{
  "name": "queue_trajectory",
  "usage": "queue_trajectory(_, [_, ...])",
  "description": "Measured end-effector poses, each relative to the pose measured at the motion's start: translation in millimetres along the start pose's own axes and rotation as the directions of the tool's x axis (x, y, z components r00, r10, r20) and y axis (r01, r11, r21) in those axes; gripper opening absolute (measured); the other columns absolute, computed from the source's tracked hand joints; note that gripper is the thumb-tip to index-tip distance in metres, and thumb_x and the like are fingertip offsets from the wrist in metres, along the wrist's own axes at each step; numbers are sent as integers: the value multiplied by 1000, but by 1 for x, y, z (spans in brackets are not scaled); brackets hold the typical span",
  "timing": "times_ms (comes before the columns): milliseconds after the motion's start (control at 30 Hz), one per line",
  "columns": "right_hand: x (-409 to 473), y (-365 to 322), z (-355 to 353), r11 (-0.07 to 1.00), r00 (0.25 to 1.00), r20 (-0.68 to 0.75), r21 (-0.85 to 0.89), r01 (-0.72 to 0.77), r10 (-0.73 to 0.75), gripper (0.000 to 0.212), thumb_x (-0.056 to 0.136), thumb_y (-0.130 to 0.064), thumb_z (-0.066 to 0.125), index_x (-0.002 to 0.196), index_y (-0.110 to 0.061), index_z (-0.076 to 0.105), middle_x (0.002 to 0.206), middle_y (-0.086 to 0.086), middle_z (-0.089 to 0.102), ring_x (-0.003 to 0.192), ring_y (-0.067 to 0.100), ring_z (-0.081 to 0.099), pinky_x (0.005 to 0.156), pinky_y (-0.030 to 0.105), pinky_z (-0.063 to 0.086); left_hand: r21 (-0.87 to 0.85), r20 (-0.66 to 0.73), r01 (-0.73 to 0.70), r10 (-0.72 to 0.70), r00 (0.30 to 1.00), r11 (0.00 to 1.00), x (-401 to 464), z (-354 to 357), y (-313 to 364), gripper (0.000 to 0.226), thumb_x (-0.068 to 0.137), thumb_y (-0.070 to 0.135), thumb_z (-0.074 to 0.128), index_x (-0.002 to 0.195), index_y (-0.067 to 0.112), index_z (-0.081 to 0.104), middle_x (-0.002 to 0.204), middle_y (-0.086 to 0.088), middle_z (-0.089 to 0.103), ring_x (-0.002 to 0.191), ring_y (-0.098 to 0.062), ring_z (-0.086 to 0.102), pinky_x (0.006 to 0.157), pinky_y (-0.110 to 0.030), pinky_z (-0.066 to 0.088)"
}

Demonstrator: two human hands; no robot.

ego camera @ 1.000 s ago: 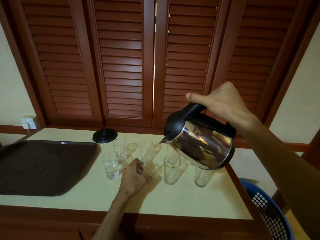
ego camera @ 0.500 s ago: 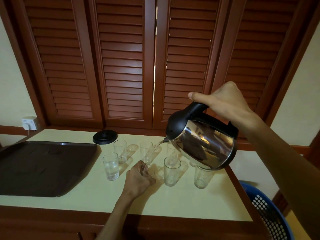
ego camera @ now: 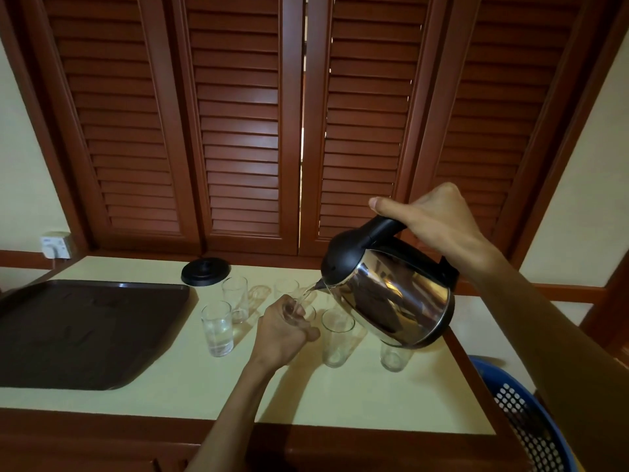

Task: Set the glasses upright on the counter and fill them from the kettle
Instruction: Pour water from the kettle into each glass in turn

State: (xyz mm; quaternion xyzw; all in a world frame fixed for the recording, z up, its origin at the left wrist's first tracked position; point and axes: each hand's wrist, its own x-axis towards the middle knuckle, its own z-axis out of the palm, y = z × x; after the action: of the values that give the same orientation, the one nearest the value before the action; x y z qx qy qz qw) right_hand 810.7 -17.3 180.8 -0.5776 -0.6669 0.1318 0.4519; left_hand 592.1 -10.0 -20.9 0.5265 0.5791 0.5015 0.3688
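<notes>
My right hand [ego camera: 439, 223] grips the black handle of a steel kettle [ego camera: 391, 301], tilted with its spout down to the left. Water runs from the spout into a clear glass [ego camera: 301, 306] that my left hand [ego camera: 279, 330] holds upright on the pale counter [ego camera: 204, 386]. That glass is mostly hidden by my fingers. Left of it a glass with water [ego camera: 216, 327] stands upright, and another glass [ego camera: 235, 298] stands behind it. An empty glass [ego camera: 337, 337] stands right of my left hand. One more glass [ego camera: 393, 357] shows under the kettle, and another [ego camera: 286, 287] at the back.
A dark brown tray [ego camera: 85, 330] lies on the counter's left side. The black kettle base [ego camera: 205, 271] sits at the back by the red louvred shutters. A wall socket [ego camera: 56, 245] is at far left. A blue plastic basket [ego camera: 520, 413] stands below the counter's right end.
The kettle has stayed tilted and water keeps running into the held glass. My left hand has kept its grip. The view has shifted slightly.
</notes>
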Motion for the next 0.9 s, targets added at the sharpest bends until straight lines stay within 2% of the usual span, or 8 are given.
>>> queue_trajectory(100, [-2, 9, 4, 999, 999, 12, 40, -30, 30, 52, 71, -65, 77, 70, -14, 79, 70, 9, 75, 75, 24, 74, 78, 33, 54, -103, 30, -1, 4, 1000, 995, 1, 1, 8, 35, 48, 6, 72, 79, 9, 57, 69, 3, 60, 63, -17, 54, 63, -35, 46])
queue_trajectory(200, [-4, 17, 7, 993, 998, 9, 105, -61, 61, 59, 65, -69, 76, 71, -11, 79, 76, 16, 77, 78, 30, 75, 84, 35, 54, -194, 64, 18, -5, 998, 981, -1, 1, 16, 32, 51, 1, 70, 77, 13, 57, 66, 2, 59, 61, -18, 52, 58, -32, 44])
queue_trajectory(333, [-8, 21, 10, 986, 996, 1, 144, -86, 86, 61, 69, -65, 78, 73, -4, 79, 70, 23, 71, 58, 29, 64, 81, 45, 57, -224, 60, 11, 3, 998, 974, -3, 2, 22, 32, 55, -7, 72, 76, 13, 58, 67, 1, 60, 62, -17, 54, 59, -32, 47])
queue_trajectory(467, [-9, 25, 13, 972, 992, -11, 198, -123, 128, 47, 73, -58, 81, 54, -15, 71, 49, 1, 57, 48, 12, 53, 69, 42, 50, -206, 36, -1, 8, 999, 979, 0, 1, 22, 31, 66, -13, 73, 80, 12, 60, 70, -1, 62, 66, -18, 59, 67, -37, 54])
queue_trajectory(567, [-9, 30, 15, 959, 991, -7, 253, -127, 133, 44, 74, -55, 82, 54, -18, 72, 45, -6, 60, 55, 12, 59, 79, 37, 49, -208, 31, 4, 2, 1000, 978, 3, 0, 18, 31, 65, -10, 75, 81, 12, 61, 70, 0, 63, 67, -18, 60, 71, -39, 56])
queue_trajectory(633, [-9, 35, 15, 947, 988, -9, 287, -143, 152, 43, 74, -55, 82, 57, -17, 74, 44, -8, 61, 59, 13, 60, 78, 37, 50, -192, 35, 7, 0, 999, 981, 5, -1, 13, 31, 66, -12, 74, 83, 10, 61, 68, 0, 63, 65, -19, 59, 65, -36, 54])
queue_trajectory(767, [-8, 40, 10, 934, 984, 1, 316, -167, 176, 48, 75, -57, 81, 70, -9, 76, 43, -6, 56, 45, 9, 53, 58, 28, 41, -116, -3, 24, -24, 1000, 993, 12, -5, -7, 28, 66, -13, 74, 89, 0, 63, 76, -4, 65, 65, -17, 59, 57, -25, 50])
queue_trajectory(900, [-8, 42, 3, 938, 985, -11, 305, -163, 175, 49, 75, -57, 80, 68, -9, 74, 50, -1, 57, 42, 9, 52, 52, 26, 42, -66, -34, 35, -37, 999, 997, 19, -8, -28, 30, 66, -19, 74, 85, 2, 62, 75, 1, 63, 65, -13, 57, 53, -12, 46])
